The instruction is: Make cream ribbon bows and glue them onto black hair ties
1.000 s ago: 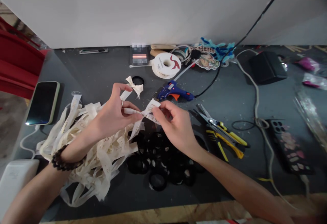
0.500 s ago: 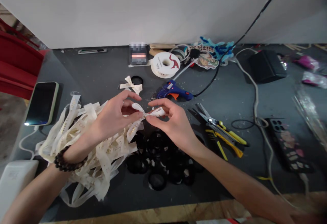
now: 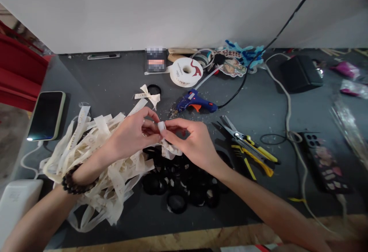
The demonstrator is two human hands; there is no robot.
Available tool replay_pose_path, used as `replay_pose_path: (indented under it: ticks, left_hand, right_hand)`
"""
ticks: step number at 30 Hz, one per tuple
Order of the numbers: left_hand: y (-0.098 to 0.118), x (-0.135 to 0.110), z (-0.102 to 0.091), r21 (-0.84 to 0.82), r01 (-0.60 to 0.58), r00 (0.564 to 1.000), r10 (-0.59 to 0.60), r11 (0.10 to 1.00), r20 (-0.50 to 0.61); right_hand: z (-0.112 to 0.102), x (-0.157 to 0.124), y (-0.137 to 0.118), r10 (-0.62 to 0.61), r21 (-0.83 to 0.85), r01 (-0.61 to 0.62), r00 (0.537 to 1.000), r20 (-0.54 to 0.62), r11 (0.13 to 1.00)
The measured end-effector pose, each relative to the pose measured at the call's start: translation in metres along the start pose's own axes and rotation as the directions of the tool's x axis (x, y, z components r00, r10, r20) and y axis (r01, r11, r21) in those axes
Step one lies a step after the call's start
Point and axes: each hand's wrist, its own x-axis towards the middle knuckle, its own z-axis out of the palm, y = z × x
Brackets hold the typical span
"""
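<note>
My left hand [image 3: 130, 135] and my right hand [image 3: 192, 141] meet above the dark table [image 3: 115, 79], both pinching a short cream ribbon piece [image 3: 168, 148] folded into loops between the fingertips. Its loose ends hang below my right thumb. A heap of cut cream ribbon strips [image 3: 92, 160] lies under my left wrist. A pile of black rings [image 3: 181, 183] lies just below both hands. A finished cream bow [image 3: 147, 95] rests on the table beyond my left hand, beside a single black ring [image 3: 155, 89].
A blue glue gun [image 3: 195, 102], a ribbon spool [image 3: 186, 72], scissors [image 3: 238, 135] and yellow cutters [image 3: 255, 160] lie to the right. A phone [image 3: 47, 115] lies at far left, another phone [image 3: 324, 162] at right, with cables and a black box [image 3: 300, 75].
The ribbon piece was held stretched between both hands; now my hands have come together and folded it into loops, and they sit slightly lower.
</note>
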Motion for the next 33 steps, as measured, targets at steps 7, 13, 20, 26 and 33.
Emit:
replay_pose_path:
  ticks: [7,13,20,26,33]
  left_hand:
    - [-0.009,0.004,0.002,-0.146,-0.053,0.999,0.053,0.988,-0.005]
    - [-0.011,0.005,0.006,-0.288,-0.008,1.000,0.011,0.958,0.011]
    - [-0.006,0.003,-0.005,-0.270,0.123,0.985,-0.083,0.955,0.154]
    - [-0.004,0.004,-0.012,-0.261,0.164,0.969,-0.107,0.951,0.222]
    - [-0.006,0.004,-0.014,-0.295,0.176,0.971,-0.116,0.939,0.210]
  right_hand:
    - [-0.001,0.001,0.001,0.052,0.035,-0.049,0.997,-0.063,0.998]
    - [0.001,0.001,0.001,0.042,0.084,-0.039,0.999,-0.033,0.996]
    - [-0.001,0.004,0.000,0.054,0.126,-0.066,0.994,0.094,0.990]
    - [0.000,0.008,0.005,0.138,0.292,-0.199,0.966,0.218,0.936]
    - [-0.006,0.010,0.002,0.177,0.331,-0.273,0.940,0.292,0.903]
